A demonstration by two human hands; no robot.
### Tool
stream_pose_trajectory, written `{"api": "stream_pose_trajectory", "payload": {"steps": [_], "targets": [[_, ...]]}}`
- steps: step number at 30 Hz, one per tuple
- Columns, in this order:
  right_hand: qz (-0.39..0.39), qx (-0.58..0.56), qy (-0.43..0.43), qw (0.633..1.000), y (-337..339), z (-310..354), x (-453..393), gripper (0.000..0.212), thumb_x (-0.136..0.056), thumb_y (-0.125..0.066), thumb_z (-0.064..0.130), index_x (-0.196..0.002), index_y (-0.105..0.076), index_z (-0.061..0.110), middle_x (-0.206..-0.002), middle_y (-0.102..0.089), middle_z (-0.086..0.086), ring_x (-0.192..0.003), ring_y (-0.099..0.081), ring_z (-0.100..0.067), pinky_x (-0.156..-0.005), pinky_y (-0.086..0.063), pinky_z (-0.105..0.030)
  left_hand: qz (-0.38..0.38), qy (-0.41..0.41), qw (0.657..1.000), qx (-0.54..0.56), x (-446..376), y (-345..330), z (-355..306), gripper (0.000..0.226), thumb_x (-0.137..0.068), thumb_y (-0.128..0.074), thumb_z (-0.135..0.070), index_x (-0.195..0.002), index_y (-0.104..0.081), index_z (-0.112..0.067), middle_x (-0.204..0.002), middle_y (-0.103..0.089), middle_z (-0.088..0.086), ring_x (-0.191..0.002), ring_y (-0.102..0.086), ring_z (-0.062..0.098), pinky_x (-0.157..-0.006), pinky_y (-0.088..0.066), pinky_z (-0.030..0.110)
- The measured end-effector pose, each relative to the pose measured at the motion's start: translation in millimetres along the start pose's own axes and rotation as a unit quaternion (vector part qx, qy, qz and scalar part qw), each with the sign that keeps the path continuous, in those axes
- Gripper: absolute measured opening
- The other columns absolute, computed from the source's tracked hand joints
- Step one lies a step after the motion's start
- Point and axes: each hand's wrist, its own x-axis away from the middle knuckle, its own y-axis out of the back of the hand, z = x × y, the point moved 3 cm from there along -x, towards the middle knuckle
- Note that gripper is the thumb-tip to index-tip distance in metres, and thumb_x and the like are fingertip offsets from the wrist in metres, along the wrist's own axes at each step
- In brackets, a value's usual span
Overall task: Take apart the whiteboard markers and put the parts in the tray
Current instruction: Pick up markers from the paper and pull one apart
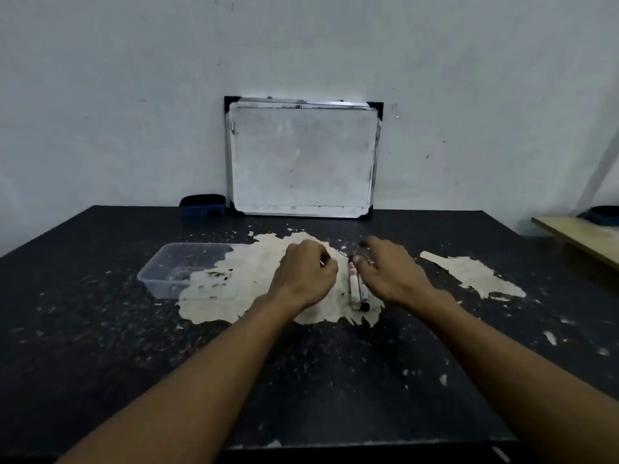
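Observation:
Two whiteboard markers point(357, 288) lie side by side on the worn patch of the black table, pointing away from me. My right hand point(392, 272) hovers over their far ends with its fingers spread, holding nothing that I can see. Just left of the markers is my left hand point(306, 274), fingers curled loosely; whether something small is in them I cannot tell. A clear plastic tray point(157, 272) stands to the left, and it looks empty.
A small whiteboard point(303, 159) leans against the wall at the back. A dark blue eraser point(202, 204) sits left of it. A wooden board point(582, 239) with another dark object juts in at the right edge. The black tabletop point(100, 329) has flaking paint.

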Motion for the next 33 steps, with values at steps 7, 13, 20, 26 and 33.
{"api": "stream_pose_trajectory", "payload": {"steps": [7,13,20,26,33], "targets": [[-0.045,-0.05,-0.019,0.998,-32.9,-48.0,-21.5,0.032,-0.098,-0.045,0.034,-0.124,-0.056,0.018,-0.118,-0.063,-0.007,-0.108,-0.057,-0.025,-0.088,-0.049,-0.044,0.014,0.043,0.997,0.059,-26.8,-59.4,23.1,0.022,-0.089,-0.061,-0.022,-0.081,-0.075,-0.006,-0.078,-0.074,0.009,-0.074,-0.068,0.022,-0.071,-0.057,0.042],[-0.107,-0.109,-0.051,0.987,-51.2,-66.3,-46.7,0.032,-0.097,-0.048,0.032,-0.122,-0.059,0.016,-0.112,-0.068,-0.003,-0.101,-0.063,-0.021,-0.085,-0.053,-0.044,0.002,0.092,0.995,0.048,-40.7,-86.1,33.0,0.035,-0.085,-0.06,-0.054,-0.081,-0.068,-0.02,-0.072,-0.067,-0.005,-0.067,-0.064,0.016,-0.058,-0.053,0.032],[-0.148,-0.163,-0.079,0.972,-63.7,-74.9,-54.4,0.029,-0.098,-0.051,0.029,-0.12,-0.062,0.015,-0.108,-0.069,-0.001,-0.099,-0.063,-0.019,-0.088,-0.052,-0.047,-0.005,0.108,0.994,0.025,-37.2,-92.3,35.0,0.027,-0.084,-0.06,-0.051,-0.088,-0.062,-0.025,-0.071,-0.064,-0.006,-0.066,-0.063,0.015,-0.059,-0.054,0.038],[-0.147,-0.169,-0.073,0.972,-61.9,-75.5,-53.9,0.029,-0.099,-0.051,0.027,-0.119,-0.063,0.01,-0.106,-0.07,-0.003,-0.099,-0.063,-0.02,-0.086,-0.052,-0.046,-0.002,0.12,0.992,0.034,-36.0,-87.5,28.3,0.034,-0.089,-0.056,-0.052,-0.091,-0.058,-0.018,-0.073,-0.063,0.0,-0.066,-0.062,0.018,-0.062,-0.054,0.039],[-0.146,-0.168,-0.076,0.972,-63.8,-78.6,-55.8,0.031,-0.098,-0.051,0.031,-0.119,-0.063,0.012,-0.106,-0.07,-0.002,-0.098,-0.064,-0.02,-0.085,-0.053,-0.046,0.018,0.138,0.99,-0.026,-38.2,-88.1,29.6,0.029,-0.087,-0.064,-0.046,-0.087,-0.061,-0.017,-0.086,-0.061,0.003,-0.082,-0.057,0.02,-0.067,-0.05,0.038]]}}
